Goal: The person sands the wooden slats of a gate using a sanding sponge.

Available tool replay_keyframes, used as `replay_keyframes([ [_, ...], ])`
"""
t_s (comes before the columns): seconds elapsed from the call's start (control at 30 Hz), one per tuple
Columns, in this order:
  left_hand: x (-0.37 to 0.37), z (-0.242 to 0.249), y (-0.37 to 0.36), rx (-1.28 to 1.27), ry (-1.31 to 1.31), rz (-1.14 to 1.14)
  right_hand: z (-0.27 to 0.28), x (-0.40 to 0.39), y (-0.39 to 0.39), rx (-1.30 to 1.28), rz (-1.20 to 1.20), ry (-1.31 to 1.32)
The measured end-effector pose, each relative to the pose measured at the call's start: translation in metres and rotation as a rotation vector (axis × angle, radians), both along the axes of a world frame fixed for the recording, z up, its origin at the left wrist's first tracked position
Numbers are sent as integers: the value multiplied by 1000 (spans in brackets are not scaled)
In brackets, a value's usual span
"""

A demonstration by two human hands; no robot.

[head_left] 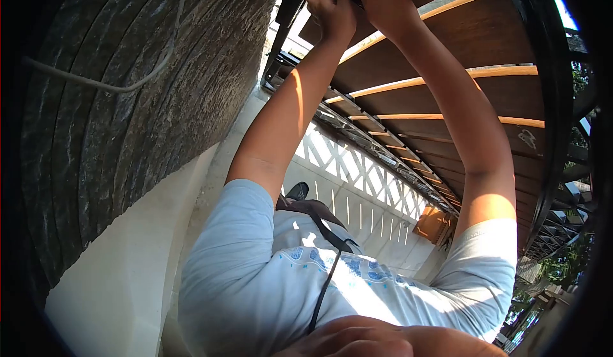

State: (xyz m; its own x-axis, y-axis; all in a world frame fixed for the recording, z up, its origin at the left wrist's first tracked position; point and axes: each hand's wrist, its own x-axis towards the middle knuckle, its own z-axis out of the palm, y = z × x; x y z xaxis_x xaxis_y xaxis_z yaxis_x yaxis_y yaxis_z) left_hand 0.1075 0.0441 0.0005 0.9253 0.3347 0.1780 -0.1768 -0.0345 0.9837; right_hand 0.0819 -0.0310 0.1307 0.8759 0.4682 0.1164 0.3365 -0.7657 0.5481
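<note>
Both my arms are raised toward a black metal frame fitted with brown boards point(383, 63). My left hand point(333, 14) is closed, its fingers curled in beside a dark bar point(295, 0) of the frame. Close by on the right, my right hand point(385, 7) is bent, with its fingertips pressed to a small dark part at the top edge of the view. What the fingers of either hand pinch is hidden or too small to name.
A rough dark stone wall point(140, 102) with a hanging grey cable point(121, 89) rises on the left, above a pale smooth wall point(121, 255). A white lattice point(357, 165) and a brown wooden piece point(434, 225) are below. A thick black beam point(550, 102) runs on the right.
</note>
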Motion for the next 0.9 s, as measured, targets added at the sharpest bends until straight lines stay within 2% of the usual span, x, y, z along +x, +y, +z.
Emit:
replay_keyframes([
  [0.03, -7, -3, -6, 35, -91, 89, 4, 1, -3, 12, 288, -145],
  [0.07, -11, -6, -9, 76, -185, 180, 4, 3, -2, 7, 288, -145],
  [0.1, -11, -12, -6, 65, -299, 151, 4, 9, -1, 25, 214, -59],
  [0.17, -9, -17, -7, 82, -349, 169, 19, 6, 10, 40, 129, 33],
  [0.23, -4, -26, -7, 99, -415, 167, 31, -6, 17, 10, -150, 209],
  [0.27, -3, -27, -8, 95, -417, 161, 28, -7, 6, 8, -157, 208],
  [0.33, -2, -30, -8, 188, -453, 232, 20, -14, -22, -71, 133, 109],
  [0.37, 0, -27, -8, 183, -448, 222, 20, -14, -14, -72, 123, 115],
  [0.43, 0, -21, -14, 218, -428, 387, 20, -8, 5, 123, 47, 29],
  [0.47, -5, -22, -14, 215, -411, 373, 18, -2, 14, 120, 34, 46],
  [0.53, -5, -18, -8, 192, -437, 287, 20, 19, 32, 308, 71, 79],
  [0.57, -11, -16, -4, 237, -328, 249, 23, 10, 34, 296, 51, 56],
  [0.6, -15, -20, 0, 233, -327, 242, 22, -3, 24, 294, 43, 56],
  [0.67, -13, -26, 10, 271, -323, 150, 26, -27, -1, 246, 219, -7],
  [0.7, -14, -28, 11, 263, -324, 147, 28, -32, -6, 240, 214, -7],
  [0.77, -16, -36, 13, 207, -162, 0, 35, -38, -5, 178, 112, 63],
  [0.9, -12, -50, 9, 232, -248, 64, 24, -19, -4, 83, 38, 38],
])
